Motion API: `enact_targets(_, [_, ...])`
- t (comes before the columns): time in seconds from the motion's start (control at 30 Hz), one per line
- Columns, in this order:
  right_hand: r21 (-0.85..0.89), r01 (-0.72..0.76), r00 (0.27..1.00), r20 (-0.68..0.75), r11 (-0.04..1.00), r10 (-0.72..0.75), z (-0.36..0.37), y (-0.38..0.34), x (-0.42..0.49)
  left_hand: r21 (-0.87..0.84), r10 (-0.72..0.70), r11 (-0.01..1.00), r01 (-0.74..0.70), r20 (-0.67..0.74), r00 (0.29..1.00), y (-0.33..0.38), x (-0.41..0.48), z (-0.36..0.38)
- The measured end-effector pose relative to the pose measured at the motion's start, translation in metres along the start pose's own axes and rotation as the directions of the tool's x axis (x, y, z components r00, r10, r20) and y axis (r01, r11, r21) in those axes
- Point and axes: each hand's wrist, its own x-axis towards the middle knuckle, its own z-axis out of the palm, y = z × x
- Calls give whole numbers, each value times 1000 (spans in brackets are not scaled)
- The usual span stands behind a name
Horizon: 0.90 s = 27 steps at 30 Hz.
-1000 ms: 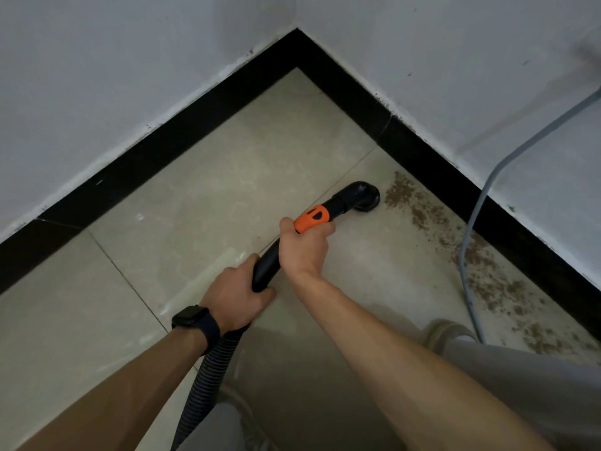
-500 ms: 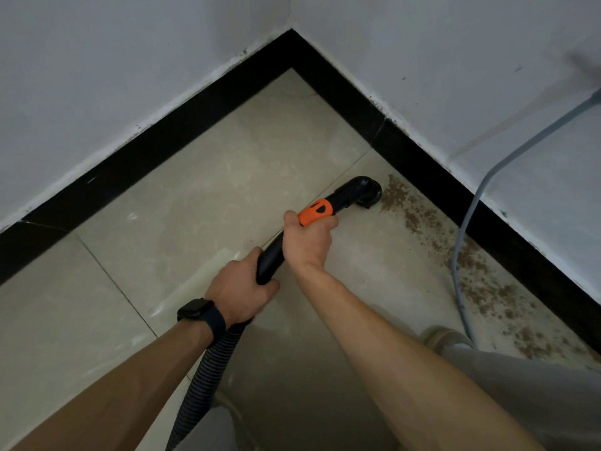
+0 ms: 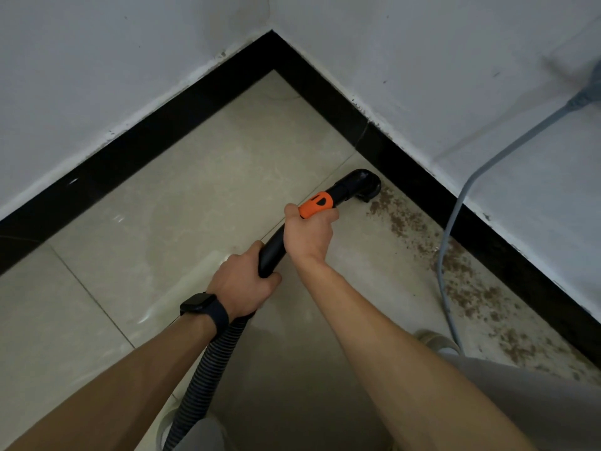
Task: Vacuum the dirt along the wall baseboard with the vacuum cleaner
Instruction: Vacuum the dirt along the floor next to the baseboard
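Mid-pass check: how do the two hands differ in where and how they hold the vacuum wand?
The right hand grips the wand further forward, against its orange collar near the nozzle. The left hand grips further back, where the ribbed hose begins. The left wrist wears a black watch, while the right wrist is bare. Both hands have fingers curled round the black wand.

A black vacuum wand [image 3: 273, 252] with an orange collar [image 3: 317, 205] slants across the tiled floor [image 3: 195, 206] toward its right edge. Its round nozzle [image 3: 361, 185] sits just beside the black baseboard [image 3: 422, 187] — at the far end of a strip of brown dirt [image 3: 455, 265] along that edge. A ribbed hose [image 3: 208, 362] hangs from the wand's near end.
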Motion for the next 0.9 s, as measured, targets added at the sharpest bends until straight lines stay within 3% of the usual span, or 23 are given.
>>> enact_targets(0.5, [12, 14, 1000, 18, 1000, -14, -13, -8, 21, -2, 11, 1000, -11, -33, 999, 16, 17, 10])
enact_targets(0.67, [33, -8, 1000, -5, 999, 8, -16, -4, 20, 93, 51, 995, -47, -46, 998, 18, 15, 10])
enact_targets(0.9, [58, -12, 999, -33, 998, 13, -21, -2, 18, 71, 80, 994, -80, -4, 997, 20, 14, 9])
